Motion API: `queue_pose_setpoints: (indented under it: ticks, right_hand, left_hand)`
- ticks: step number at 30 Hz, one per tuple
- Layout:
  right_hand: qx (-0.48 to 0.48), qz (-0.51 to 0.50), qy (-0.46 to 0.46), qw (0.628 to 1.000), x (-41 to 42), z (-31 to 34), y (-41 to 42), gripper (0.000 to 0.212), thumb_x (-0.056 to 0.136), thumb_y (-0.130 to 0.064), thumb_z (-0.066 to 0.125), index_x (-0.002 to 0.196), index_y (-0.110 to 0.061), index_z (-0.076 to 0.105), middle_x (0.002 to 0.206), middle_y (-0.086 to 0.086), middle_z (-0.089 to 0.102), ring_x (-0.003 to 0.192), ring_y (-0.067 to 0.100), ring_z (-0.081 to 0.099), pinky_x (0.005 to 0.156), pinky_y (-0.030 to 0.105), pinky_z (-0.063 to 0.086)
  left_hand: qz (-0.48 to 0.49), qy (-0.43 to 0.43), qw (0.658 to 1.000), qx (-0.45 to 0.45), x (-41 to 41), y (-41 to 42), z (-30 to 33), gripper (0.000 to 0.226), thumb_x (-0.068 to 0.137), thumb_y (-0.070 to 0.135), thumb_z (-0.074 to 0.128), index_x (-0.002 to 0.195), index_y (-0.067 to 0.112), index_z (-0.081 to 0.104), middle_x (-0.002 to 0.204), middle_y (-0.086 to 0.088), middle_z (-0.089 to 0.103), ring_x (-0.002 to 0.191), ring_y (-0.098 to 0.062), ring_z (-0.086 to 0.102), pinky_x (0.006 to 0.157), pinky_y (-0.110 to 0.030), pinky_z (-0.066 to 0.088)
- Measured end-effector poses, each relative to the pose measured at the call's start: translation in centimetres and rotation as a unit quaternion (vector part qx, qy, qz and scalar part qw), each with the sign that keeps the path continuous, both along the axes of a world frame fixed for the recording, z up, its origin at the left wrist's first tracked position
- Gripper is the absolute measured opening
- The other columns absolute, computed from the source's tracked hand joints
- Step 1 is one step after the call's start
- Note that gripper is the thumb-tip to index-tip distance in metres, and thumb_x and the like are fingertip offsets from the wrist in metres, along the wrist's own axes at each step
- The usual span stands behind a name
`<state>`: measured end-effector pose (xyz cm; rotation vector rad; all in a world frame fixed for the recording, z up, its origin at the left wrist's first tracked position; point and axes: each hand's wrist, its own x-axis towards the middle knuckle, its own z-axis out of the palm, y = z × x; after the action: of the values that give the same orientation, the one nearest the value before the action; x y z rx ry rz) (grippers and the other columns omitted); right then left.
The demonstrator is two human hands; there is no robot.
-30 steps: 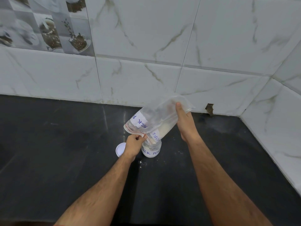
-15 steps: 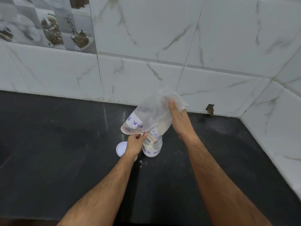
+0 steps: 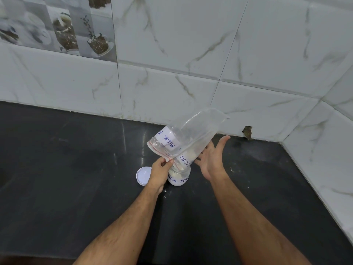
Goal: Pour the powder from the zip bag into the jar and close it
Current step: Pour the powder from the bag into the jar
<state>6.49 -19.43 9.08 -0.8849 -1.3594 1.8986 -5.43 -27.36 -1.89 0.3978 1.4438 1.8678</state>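
A clear zip bag (image 3: 193, 133) with a white "MILK POWDER" label is tipped mouth-down over a small clear jar (image 3: 179, 177) that stands on the black counter and holds white powder. My left hand (image 3: 160, 170) pinches the bag's red zip edge at the jar's mouth. My right hand (image 3: 212, 158) is beside the bag's lower right side, palm flat and fingers spread, holding nothing. A little pale powder shows low inside the bag. The jar's white lid (image 3: 143, 176) lies flat on the counter just left of the jar.
The black counter (image 3: 66, 178) runs to a marble-tiled wall at the back and a tiled side wall on the right, meeting in a corner (image 3: 282, 144). Specks of spilled powder (image 3: 165, 194) lie in front of the jar.
My right hand has let go of the bag's upper end and now sits open beside it. The bag's free end has sprung up and straightened. My left hand keeps its pinch.
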Motion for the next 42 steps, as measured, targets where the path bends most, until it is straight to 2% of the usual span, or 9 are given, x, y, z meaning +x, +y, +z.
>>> queue_pose_setpoints:
  ticks: [8, 13, 18, 21, 24, 27, 33, 38, 42]
  right_hand:
    - [0.055, 0.024, -0.006, 0.998, -1.0, 0.6, -1.2, 0.09, 0.08, -0.089, 0.011, 0.145, -0.036, 0.043, 0.15, -0.007, 0.05, 0.139, 0.014, 0.045, 0.118, 0.05, 0.034]
    - [0.086, 0.053, -0.025, 0.995, -1.2, -0.1, -1.2, 0.124, 0.053, -0.105, 0.027, 0.152, -0.031, 0.035, 0.157, -0.003, 0.041, 0.146, 0.015, 0.036, 0.122, 0.051, 0.025]
    - [0.122, 0.052, -0.003, 0.991, -0.9, -0.7, -0.8, 0.109, 0.048, -0.105, 0.027, 0.14, -0.048, 0.042, 0.15, -0.014, 0.048, 0.139, 0.006, 0.044, 0.118, 0.042, 0.034]
    - [0.138, 0.063, -0.001, 0.988, -0.2, -1.7, -0.4, 0.116, 0.05, -0.102, 0.042, 0.147, -0.039, 0.035, 0.147, -0.012, 0.051, 0.132, 0.008, 0.053, 0.106, 0.036, 0.046]
    - [0.203, 0.032, -0.039, 0.978, -0.1, -1.8, -0.2, 0.064, 0.079, -0.063, 0.07, 0.131, -0.029, 0.052, 0.129, -0.007, 0.065, 0.119, 0.009, 0.064, 0.096, 0.031, 0.055]
    - [0.228, -0.025, -0.075, 0.97, -0.2, -1.1, 0.2, 0.011, 0.099, -0.029, 0.06, 0.104, -0.026, 0.07, 0.104, -0.006, 0.076, 0.102, 0.011, 0.071, 0.091, 0.037, 0.058]
    - [0.299, -0.061, -0.145, 0.941, -1.1, -0.2, 0.0, 0.056, 0.09, -0.05, 0.055, 0.078, 0.003, 0.066, 0.07, 0.007, 0.066, 0.066, 0.012, 0.057, 0.062, 0.042, 0.052]
    - [0.302, -0.079, -0.161, 0.936, -1.4, 0.6, -0.3, 0.041, 0.091, -0.029, 0.07, 0.058, -0.007, 0.058, 0.051, -0.01, 0.056, 0.055, 0.01, 0.046, 0.055, 0.032, 0.041]
    - [0.293, -0.085, -0.154, 0.94, -1.5, 0.7, 0.1, 0.029, 0.083, -0.025, 0.076, 0.075, 0.003, 0.07, 0.075, 0.015, 0.074, 0.066, 0.019, 0.061, 0.067, 0.045, 0.055]
  left_hand:
    - [-0.003, 0.003, 1.0, -0.009, -0.2, 0.4, -0.3, 0.012, 0.096, 0.012, 0.06, 0.107, 0.011, 0.067, 0.108, -0.002, 0.073, 0.1, -0.012, 0.066, 0.082, -0.021, 0.051]
    - [0.006, -0.014, 1.0, 0.0, -0.1, 0.3, -0.2, 0.007, 0.097, 0.011, 0.06, 0.096, 0.013, 0.066, 0.098, 0.001, 0.073, 0.093, -0.01, 0.067, 0.079, -0.019, 0.051]
    - [0.01, -0.016, 1.0, 0.002, 0.0, 0.3, 0.0, 0.008, 0.097, 0.012, 0.06, 0.097, 0.01, 0.067, 0.095, 0.002, 0.074, 0.086, -0.005, 0.068, 0.069, -0.012, 0.052]
    - [0.024, -0.011, 1.0, -0.006, 0.1, 0.5, 0.3, 0.009, 0.097, 0.013, 0.06, 0.095, 0.008, 0.068, 0.092, 0.002, 0.074, 0.082, -0.003, 0.067, 0.068, -0.012, 0.053]
    - [0.013, 0.004, 1.0, -0.01, -0.1, 0.4, 0.1, 0.009, 0.096, 0.014, 0.062, 0.095, 0.008, 0.069, 0.094, 0.0, 0.074, 0.087, -0.008, 0.068, 0.071, -0.014, 0.053]
    - [-0.003, 0.024, 1.0, -0.008, -0.1, 0.0, 0.1, 0.008, 0.095, 0.012, 0.063, 0.095, 0.011, 0.07, 0.095, 0.003, 0.075, 0.088, -0.004, 0.069, 0.07, -0.011, 0.051]
    - [0.023, 0.026, 0.999, 0.004, 0.1, 0.3, -0.1, 0.019, 0.091, 0.009, 0.068, 0.109, 0.003, 0.071, 0.103, -0.002, 0.075, 0.093, -0.005, 0.07, 0.076, -0.014, 0.053]
    - [0.027, 0.024, 0.999, -0.022, 0.0, 0.5, -0.2, 0.011, 0.09, 0.012, 0.07, 0.087, 0.002, 0.075, 0.087, -0.005, 0.076, 0.082, -0.009, 0.068, 0.072, -0.016, 0.052]
    - [0.021, 0.026, 0.999, -0.021, 0.1, 0.2, -0.1, 0.012, 0.092, 0.006, 0.066, 0.082, 0.003, 0.073, 0.082, -0.003, 0.072, 0.075, -0.005, 0.064, 0.067, -0.012, 0.051]
